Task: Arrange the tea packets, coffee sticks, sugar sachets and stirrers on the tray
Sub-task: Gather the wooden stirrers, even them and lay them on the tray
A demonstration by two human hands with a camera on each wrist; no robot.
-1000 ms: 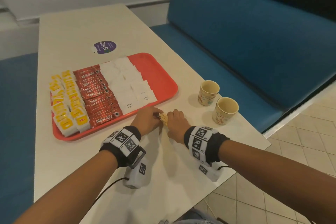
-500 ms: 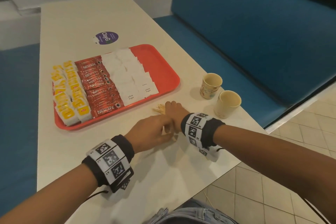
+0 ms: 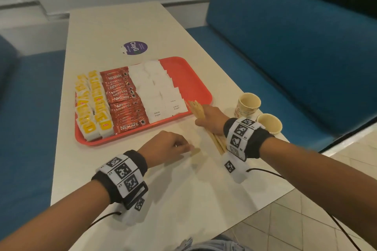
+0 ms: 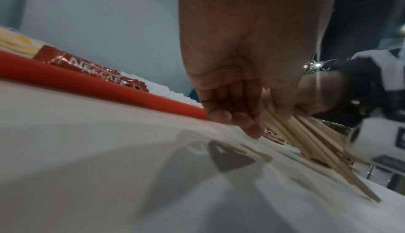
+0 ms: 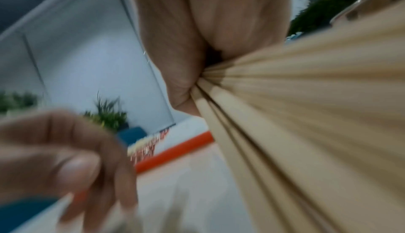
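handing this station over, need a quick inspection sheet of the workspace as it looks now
surface: pale table, bearing a round purple sticker.
job's things: red tray holds yellow tea packets, red coffee sticks and white sugar sachets in rows; wooden stirrers not yet on it.
clutter: two empty paper cups beside the tray.
grips: right hand grips the stirrer bundle; left hand near a stray piece on the table, contact unclear.
cables: black wire runs from the right wrist unit, another from the left.
surroundings: blue bench, tiled floor.
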